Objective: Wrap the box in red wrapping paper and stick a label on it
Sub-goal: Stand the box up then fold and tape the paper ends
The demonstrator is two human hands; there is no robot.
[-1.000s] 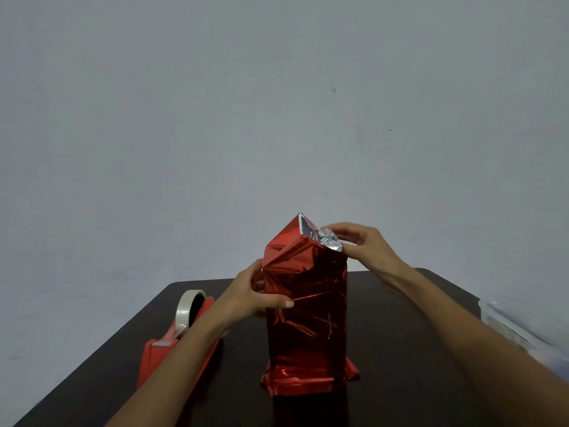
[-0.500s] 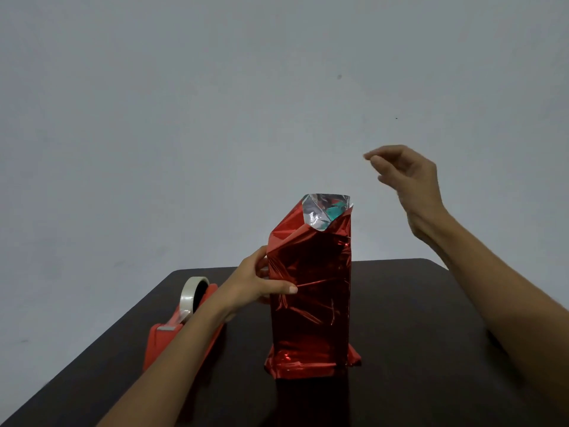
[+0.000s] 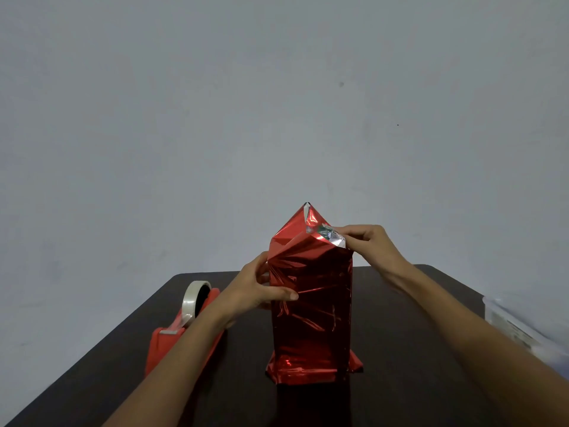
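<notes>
Change: half a second ago the right hand [image 3: 371, 246] was lifted clear above and to the right of the box; now it is back down at the top right corner, as it was a second ago.
Paper top: the silver inner side [image 3: 331, 234] that stood open is folded over again, leaving a red peak at the top.
Left hand [image 3: 258, 288]: unchanged, clamped on the left side of the wrapped box, thumb lying across the front face, fingers behind.
Right hand pose: forearm reaching in from the lower right, fingertips closed together on the folded paper edge.
Wrapped box [image 3: 311, 309]: upright in red wrapping paper in the middle of the dark table [image 3: 415, 349].
Tape dispenser [image 3: 181, 328]: red, left of the box, partly behind the left forearm.
Clear container [image 3: 517, 328]: at the right edge, blurred.
</notes>
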